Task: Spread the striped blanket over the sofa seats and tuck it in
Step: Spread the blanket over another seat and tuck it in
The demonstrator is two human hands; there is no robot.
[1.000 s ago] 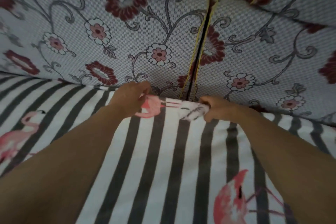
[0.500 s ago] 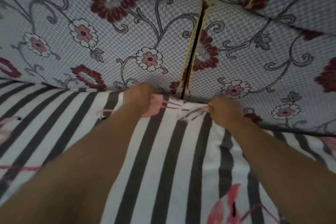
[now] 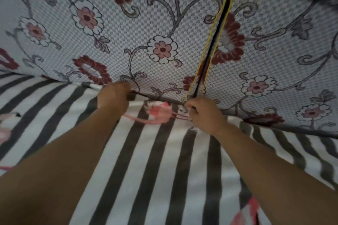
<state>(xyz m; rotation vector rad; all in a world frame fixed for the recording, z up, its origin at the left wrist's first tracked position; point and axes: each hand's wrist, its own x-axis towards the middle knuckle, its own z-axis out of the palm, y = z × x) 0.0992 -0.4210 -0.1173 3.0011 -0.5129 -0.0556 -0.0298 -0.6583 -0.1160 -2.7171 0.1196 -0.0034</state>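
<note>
Striped blanket lies flat across the sofa seats, black and white stripes running near to far, pink flamingo print at the far edge between the hands. The far edge sits right at the crease where the seats meet the back cushions. Left hand is at that crease left of centre, fingers curled, grip clamped on the blanket edge. Right hand is just right of the flamingo, fingers curled, grip pinching a bunched bit of blanket edge, right below the gap between cushions. Both forearms reach in from the near side over the stripes. Left back cushion and right back cushion are grey check with red and pink flowers, yellow piping along the gap.
</note>
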